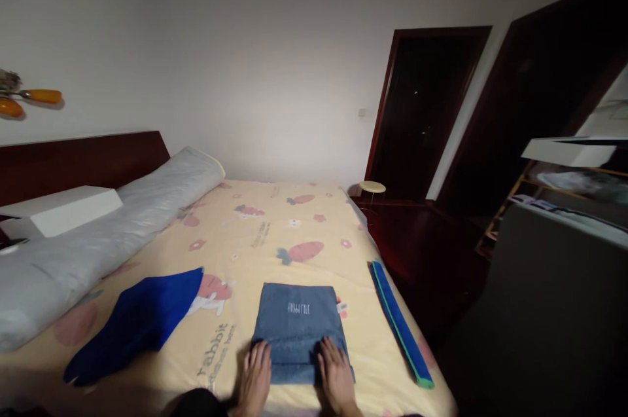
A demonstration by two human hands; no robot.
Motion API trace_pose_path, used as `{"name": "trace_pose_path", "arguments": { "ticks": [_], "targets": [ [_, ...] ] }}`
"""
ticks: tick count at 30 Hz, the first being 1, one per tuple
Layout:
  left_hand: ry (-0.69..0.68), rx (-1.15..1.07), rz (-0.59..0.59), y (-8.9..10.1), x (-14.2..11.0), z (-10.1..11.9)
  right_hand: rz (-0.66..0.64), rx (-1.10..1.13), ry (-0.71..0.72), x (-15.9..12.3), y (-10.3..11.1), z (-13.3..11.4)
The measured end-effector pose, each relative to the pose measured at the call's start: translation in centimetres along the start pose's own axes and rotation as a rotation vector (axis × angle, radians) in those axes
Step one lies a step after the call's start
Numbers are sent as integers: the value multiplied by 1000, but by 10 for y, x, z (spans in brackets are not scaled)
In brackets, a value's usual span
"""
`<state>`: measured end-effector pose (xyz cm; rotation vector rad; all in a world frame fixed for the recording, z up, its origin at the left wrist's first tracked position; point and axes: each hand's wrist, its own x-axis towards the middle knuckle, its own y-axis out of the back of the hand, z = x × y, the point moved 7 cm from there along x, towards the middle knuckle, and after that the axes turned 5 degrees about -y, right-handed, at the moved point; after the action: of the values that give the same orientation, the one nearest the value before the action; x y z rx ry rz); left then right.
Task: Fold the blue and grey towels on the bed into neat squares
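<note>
A folded grey-blue towel [298, 320] with small white lettering lies on the yellow patterned bed sheet [255, 227] near the bed's front edge. My left hand [255, 379] rests flat on the towel's near left corner, fingers stretched out. My right hand [336, 374] lies flat on its near right part, fingers spread. Neither hand grips anything.
A dark blue cloth [140, 322] lies to the left on the sheet. A long blue strip with a green edge [400, 324] runs along the bed's right side. A long grey bolster [112, 227] lies at the headboard side. Dark floor and a doorway [422, 116] are at the right.
</note>
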<state>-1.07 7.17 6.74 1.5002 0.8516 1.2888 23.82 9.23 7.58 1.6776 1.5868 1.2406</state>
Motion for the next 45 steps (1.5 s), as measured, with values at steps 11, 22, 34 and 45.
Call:
{"name": "trace_pose_path", "arguments": {
  "ticks": [11, 22, 34, 45],
  "targets": [
    [-13, -114, -163, -11, 4, -1, -130, 8, -10, 13, -22, -10],
    [-240, -89, 58, 16, 6, 34, -79, 15, 174, -7, -2, -20],
    [-278, -105, -36, 14, -31, 28, -147, -33, 254, -49, -22, 4],
    [-106, -111, -348, -6, -21, 3, 29, -183, 112, -37, 8, 42]
  ]
}}
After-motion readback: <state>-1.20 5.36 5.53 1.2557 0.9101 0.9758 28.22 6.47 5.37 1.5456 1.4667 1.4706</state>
